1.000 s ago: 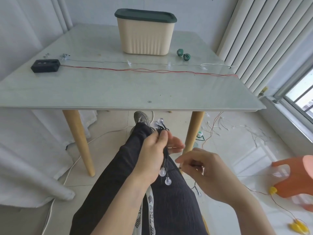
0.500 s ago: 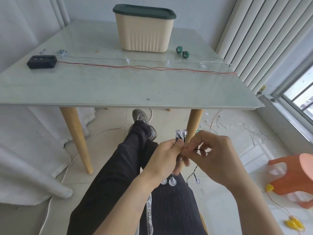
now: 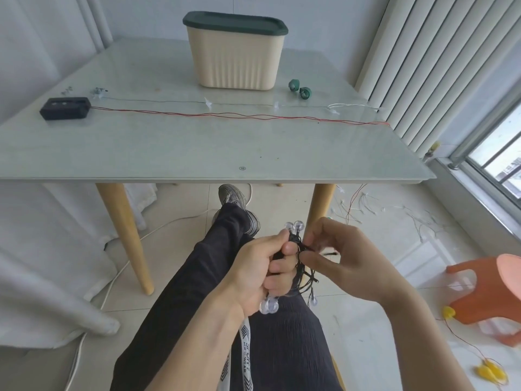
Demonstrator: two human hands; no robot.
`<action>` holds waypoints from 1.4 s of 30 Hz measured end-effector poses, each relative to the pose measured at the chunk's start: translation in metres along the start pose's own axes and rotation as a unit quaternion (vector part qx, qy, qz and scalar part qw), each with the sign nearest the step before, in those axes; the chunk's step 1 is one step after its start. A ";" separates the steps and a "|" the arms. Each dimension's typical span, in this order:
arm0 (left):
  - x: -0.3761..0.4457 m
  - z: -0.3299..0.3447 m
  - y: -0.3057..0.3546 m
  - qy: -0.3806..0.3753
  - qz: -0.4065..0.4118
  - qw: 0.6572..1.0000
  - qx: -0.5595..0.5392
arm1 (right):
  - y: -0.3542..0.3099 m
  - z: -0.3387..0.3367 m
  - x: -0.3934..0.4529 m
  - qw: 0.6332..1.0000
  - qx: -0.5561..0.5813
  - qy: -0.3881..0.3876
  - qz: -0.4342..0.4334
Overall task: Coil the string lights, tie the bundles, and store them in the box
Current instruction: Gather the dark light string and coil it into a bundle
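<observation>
— What do you have in your left hand (image 3: 260,266)?

— Your left hand has its grip closed round a small coiled bundle of string lights (image 3: 298,258): thin black wire in loose loops, with round, clear, glassy bulbs poking out above your fist and more hanging below it. You hold it over your lap, in front of the near table edge.

— And the right hand (image 3: 342,261)?

— Its grip pinches a strand of the same black wire just beside your left thumb, with the fingers curled. The fingertips are blurred, so exactly which strand you hold cannot be told.

— Where does the bundle go?

— The box (image 3: 235,53) stands at the far side of the table (image 3: 169,148), well apart from your hands. It is cream, ribbed with vertical grooves, with rounded corners and a dark green lid sitting on it.

— What else lies on the table?

— The top is smooth, pale and glossy, on round wooden legs. A thin red wire (image 3: 239,117) stretches across it from a black, boxy battery pack (image 3: 65,108) at the left. Behind it runs a finer clear strand (image 3: 242,103) with small translucent lights. Two small green rolls (image 3: 299,88) sit just beside the box, to its right.

— And on the floor?

— Tangles of thin wire lie on the tiles at the right, near an orange plastic stool (image 3: 490,294) and some yellow bulb shapes (image 3: 489,372).
</observation>
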State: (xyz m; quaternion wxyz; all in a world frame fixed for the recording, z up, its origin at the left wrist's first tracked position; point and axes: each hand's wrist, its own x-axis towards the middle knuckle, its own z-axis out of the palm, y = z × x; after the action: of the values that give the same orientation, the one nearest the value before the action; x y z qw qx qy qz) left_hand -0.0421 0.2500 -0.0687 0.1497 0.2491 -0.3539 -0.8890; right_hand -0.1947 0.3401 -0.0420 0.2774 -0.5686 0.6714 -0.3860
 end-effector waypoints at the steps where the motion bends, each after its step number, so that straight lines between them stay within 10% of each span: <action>1: 0.000 0.000 0.001 -0.010 0.000 1.000 -0.012 | 0.001 0.000 0.001 1.000 -0.019 0.010 0.007; 17: -0.003 -0.003 0.005 -0.094 -0.017 0.993 -0.067 | -0.009 0.002 0.014 0.978 0.175 0.112 0.012; 32: -0.003 -0.021 0.021 0.047 0.156 0.961 -0.224 | 0.053 0.021 -0.003 0.980 0.013 0.056 0.190; 42: -0.001 -0.023 0.021 0.107 0.160 0.959 -0.208 | 0.081 0.027 -0.035 0.960 0.169 0.047 0.219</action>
State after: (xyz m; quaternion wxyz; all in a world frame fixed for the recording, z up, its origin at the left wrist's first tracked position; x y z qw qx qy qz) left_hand -0.0265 0.2231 -0.0681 0.3756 0.2464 -0.1779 -0.8755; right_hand -0.2103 0.3729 -0.1267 0.4152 -0.3337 0.7167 -0.4502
